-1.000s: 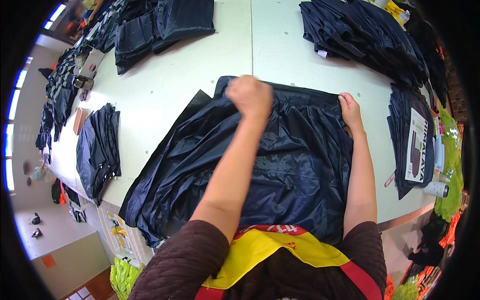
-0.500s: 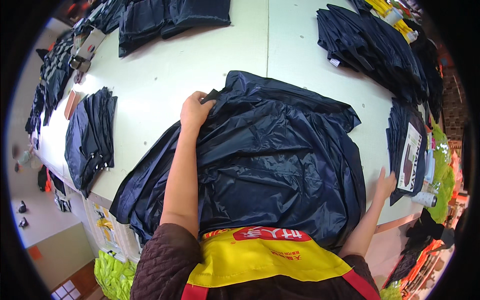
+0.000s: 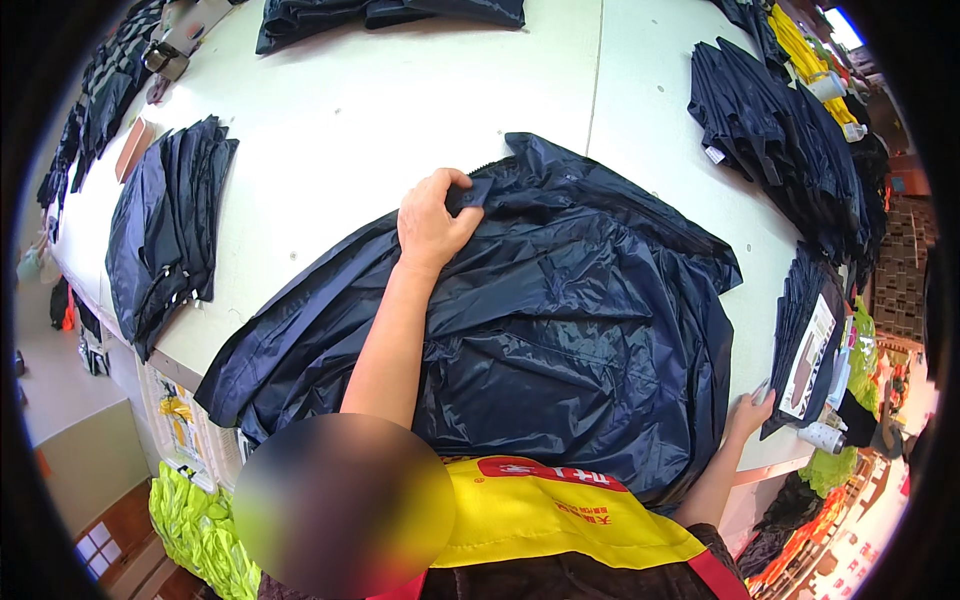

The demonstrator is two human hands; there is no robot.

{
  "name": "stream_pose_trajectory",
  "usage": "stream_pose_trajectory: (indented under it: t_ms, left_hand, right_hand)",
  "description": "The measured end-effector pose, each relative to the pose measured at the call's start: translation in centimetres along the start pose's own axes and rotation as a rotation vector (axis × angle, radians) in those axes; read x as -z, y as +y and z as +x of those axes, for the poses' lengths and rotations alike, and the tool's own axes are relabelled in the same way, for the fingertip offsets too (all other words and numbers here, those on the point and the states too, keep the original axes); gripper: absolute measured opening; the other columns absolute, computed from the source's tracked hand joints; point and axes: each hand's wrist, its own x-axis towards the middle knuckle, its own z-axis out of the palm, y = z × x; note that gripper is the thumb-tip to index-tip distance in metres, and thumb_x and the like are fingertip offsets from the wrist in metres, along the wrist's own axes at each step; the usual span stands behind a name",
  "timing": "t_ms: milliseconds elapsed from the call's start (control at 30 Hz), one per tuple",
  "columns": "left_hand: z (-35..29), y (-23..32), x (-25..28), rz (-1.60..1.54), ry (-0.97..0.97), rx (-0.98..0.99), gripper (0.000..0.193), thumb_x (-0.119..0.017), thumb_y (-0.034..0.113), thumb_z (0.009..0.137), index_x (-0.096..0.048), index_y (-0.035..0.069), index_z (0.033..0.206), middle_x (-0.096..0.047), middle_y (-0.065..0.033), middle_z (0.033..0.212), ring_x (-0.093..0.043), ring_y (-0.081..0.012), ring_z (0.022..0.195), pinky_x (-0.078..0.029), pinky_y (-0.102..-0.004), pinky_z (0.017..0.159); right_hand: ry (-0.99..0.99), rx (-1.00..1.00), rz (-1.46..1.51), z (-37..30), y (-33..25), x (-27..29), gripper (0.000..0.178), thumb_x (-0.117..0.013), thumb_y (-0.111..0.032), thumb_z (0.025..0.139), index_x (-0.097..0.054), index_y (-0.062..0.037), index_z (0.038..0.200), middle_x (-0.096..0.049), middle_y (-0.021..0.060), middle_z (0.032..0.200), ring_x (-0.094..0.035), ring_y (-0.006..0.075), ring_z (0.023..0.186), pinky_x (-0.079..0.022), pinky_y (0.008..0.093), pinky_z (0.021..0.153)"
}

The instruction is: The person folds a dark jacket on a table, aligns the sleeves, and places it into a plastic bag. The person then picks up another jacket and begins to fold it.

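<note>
A glossy dark navy garment (image 3: pixel 540 330), with the look of a thin rain jacket, lies spread and creased on the table in front of me. My left hand (image 3: pixel 435 220) pinches a folded flap at its upper left edge, beside a strip of zipper teeth. Past the garment's right side, my right hand (image 3: pixel 750 412) is at the table's near edge, its fingers drawn together. A slim greyish thing, too small to name, shows at its fingertips. Right by these fingers lies a stack of dark flat pouches (image 3: pixel 785 300) with a printed card (image 3: pixel 808 355) on top.
Folded navy garments (image 3: pixel 170 230) lie in a pile at left, with further piles at the far edge (image 3: pixel 390 12) and far right (image 3: pixel 770 150). A white roll (image 3: pixel 822 437) sits beside the pouches. Yellow-green cloth (image 3: pixel 200 535) is below the table's left edge.
The view has shifted slightly. My left hand still grips the garment's edge, its fingers more curled. My right hand's fingers have drawn together, and a greyish thing now shows at their tips.
</note>
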Motion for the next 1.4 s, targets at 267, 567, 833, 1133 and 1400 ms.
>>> stream_pose_trajectory:
  t_ms: [267, 567, 833, 1133, 1400]
  left_hand:
    - [4.6, 1.8, 0.2, -0.259, -0.305, 0.24, 0.036, -0.061, 0.021, 0.076, -0.063, 0.0, 0.106, -0.068, -0.0178, 0.088, -0.066, -0.0279, 0.085, -0.049, -0.0329, 0.078]
    - [5.0, 2.0, -2.8, -0.264, -0.223, 0.309, 0.022, -0.069, 0.017, 0.078, -0.07, -0.001, 0.092, -0.069, -0.0113, 0.081, -0.064, -0.0183, 0.075, -0.049, -0.0269, 0.072]
    - [4.8, -1.0, -3.4, -0.821, -0.09, 0.537, 0.018, -0.068, 0.014, 0.083, -0.069, -0.003, 0.09, -0.066, -0.0043, 0.079, -0.058, -0.0091, 0.072, -0.045, -0.0207, 0.066]
    - [4.6, -1.8, -4.0, -0.726, -0.064, 0.404, 0.015, -0.065, 0.014, 0.086, -0.063, -0.001, 0.088, -0.057, 0.0028, 0.073, -0.047, -0.0045, 0.067, -0.038, -0.0182, 0.06]
    - [4.5, -1.8, -4.0, -0.784, -0.004, 0.383, 0.014, -0.067, 0.014, 0.085, -0.062, 0.001, 0.084, -0.055, 0.0041, 0.071, -0.045, -0.0025, 0.064, -0.035, -0.0169, 0.056]
  right_hand:
    - [-0.085, -0.402, 0.356, 0.0, 4.6, -1.7, 0.04, -0.066, -0.019, 0.082, -0.055, 0.0085, 0.109, -0.061, 0.0118, 0.093, -0.057, 0.0193, 0.078, -0.046, 0.0307, 0.069]
    - [-0.419, -0.325, 0.501, 1.9, 6.1, -0.2, 0.029, -0.06, -0.024, 0.089, -0.052, -0.0071, 0.066, -0.046, -0.0028, 0.058, -0.042, 0.0061, 0.051, -0.032, 0.0215, 0.047]
    - [-0.412, -0.176, 0.962, 3.4, -15.1, 2.2, 0.029, -0.05, -0.017, 0.094, -0.049, -0.0031, 0.119, -0.053, -0.0003, 0.072, -0.041, 0.0022, 0.051, -0.03, 0.0157, 0.042]
    - [-1.012, 0.505, 0.817, -0.9, -39.8, 2.0, 0.041, -0.043, -0.032, 0.095, -0.059, 0.0019, 0.112, -0.061, 0.0088, 0.081, -0.056, 0.0184, 0.074, -0.045, 0.0318, 0.069]
    - [-0.913, 0.999, 0.376, -2.9, -51.1, -0.3, 0.031, -0.05, -0.029, 0.089, -0.062, -0.0005, 0.092, -0.061, 0.0182, 0.081, -0.059, 0.0347, 0.078, -0.046, 0.0405, 0.072]
